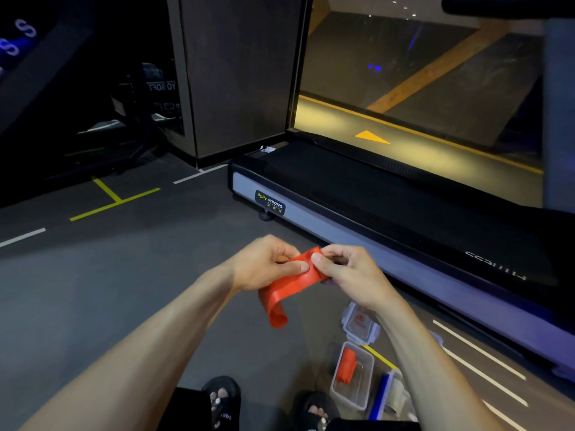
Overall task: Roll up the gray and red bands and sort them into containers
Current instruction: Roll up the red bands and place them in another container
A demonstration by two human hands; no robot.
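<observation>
Both my hands pinch one end of a red band (284, 293) at chest height over the floor. My left hand (264, 262) grips it from the left, my right hand (348, 273) from the right, thumbs nearly touching. The band's free end curls down below my hands. On the floor at lower right stands a clear container (357, 396) holding a rolled red band (347, 365). A second container (390, 396) with a blue edge sits right of it, partly hidden by my right forearm. I see no gray band.
A clear lid (361, 323) lies on the floor beyond the containers. A treadmill (373, 213) runs along the right side. My sandalled feet (222, 399) are at the bottom. The gray floor (109, 275) bears white and yellow tape lines.
</observation>
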